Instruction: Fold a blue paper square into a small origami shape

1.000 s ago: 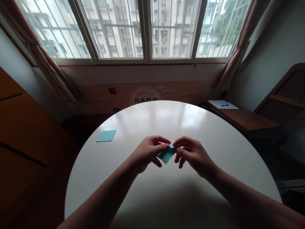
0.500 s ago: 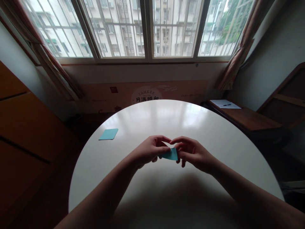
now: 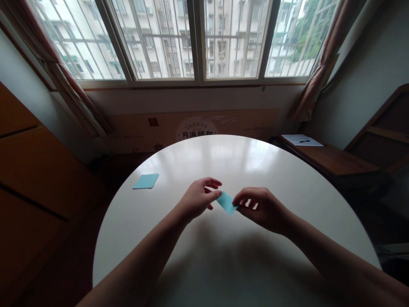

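Note:
Between my hands, over the white round table [image 3: 204, 160], is a small piece of turquoise paper [image 3: 227, 202], tilted so that one corner points down. My left hand [image 3: 202, 197] pinches its upper left corner between thumb and fingers. On the opposite side my right hand [image 3: 260, 207] grips the right corner with thumb and index finger, the other fingers curled. Farther left on the tabletop lies a stack of square turquoise paper [image 3: 146, 181], apart from both hands.
A wooden side table [image 3: 345, 160] at the right bears a white paper sheet [image 3: 298, 140] with a pen [image 3: 304, 141] on it. An orange-brown cabinet [image 3: 35, 170] stands on the left. Behind the table are a printed box [image 3: 243, 125] and a barred window [image 3: 233, 42].
The turquoise paper has turned so that a corner points down. My right hand has closed on its right corner, and my hands have drawn slightly apart.

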Action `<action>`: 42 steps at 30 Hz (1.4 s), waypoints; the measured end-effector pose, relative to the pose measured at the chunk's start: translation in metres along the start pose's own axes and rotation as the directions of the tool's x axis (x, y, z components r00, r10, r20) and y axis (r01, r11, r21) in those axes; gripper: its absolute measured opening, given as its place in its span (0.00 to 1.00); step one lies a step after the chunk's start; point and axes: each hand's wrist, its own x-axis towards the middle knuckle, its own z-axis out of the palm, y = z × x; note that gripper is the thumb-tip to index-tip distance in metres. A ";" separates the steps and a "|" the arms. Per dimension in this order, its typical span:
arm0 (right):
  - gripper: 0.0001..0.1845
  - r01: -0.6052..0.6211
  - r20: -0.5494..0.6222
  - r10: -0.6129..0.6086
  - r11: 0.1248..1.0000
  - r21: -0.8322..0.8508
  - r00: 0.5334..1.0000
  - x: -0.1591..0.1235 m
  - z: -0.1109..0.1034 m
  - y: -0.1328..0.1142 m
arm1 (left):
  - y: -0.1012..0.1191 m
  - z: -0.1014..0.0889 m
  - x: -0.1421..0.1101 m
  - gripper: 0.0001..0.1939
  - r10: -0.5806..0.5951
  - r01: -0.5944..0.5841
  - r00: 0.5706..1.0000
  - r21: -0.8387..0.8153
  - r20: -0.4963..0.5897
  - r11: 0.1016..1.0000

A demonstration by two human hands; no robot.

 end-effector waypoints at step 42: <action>0.10 -0.013 0.524 0.074 0.993 -0.119 0.849 0.012 -0.007 0.002 | 0.006 0.003 -0.015 0.07 0.298 -0.597 0.783 0.523 0.547 0.609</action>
